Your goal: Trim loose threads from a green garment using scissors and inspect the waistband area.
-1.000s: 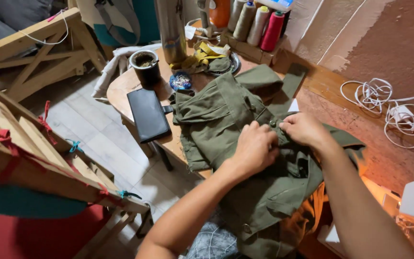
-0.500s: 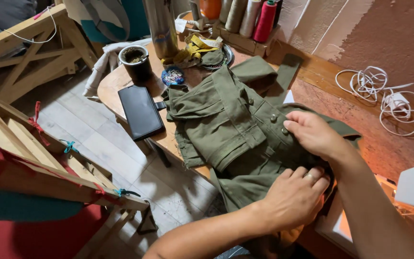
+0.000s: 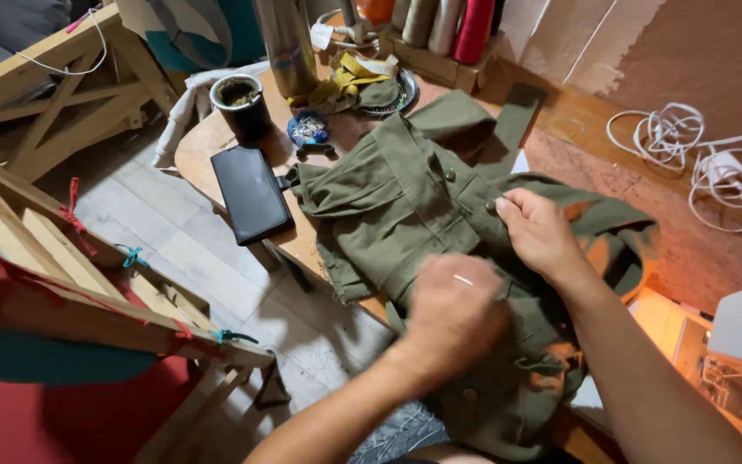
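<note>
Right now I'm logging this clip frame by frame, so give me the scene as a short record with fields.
surface: wooden table
main item: green jacket, spread out on the table
left hand: blurred, over the jacket's lower front
right hand: on the jacket, fingertips at a button
beside jacket: black wallet, dark cup, metal flask
behind: thread spools, white cable

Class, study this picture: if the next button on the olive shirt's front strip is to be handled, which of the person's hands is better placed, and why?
Probably the right hand: its fingertips already rest on the olive shirt beside a button. The left hand is motion-blurred, lower over the shirt, away from that button.
</note>
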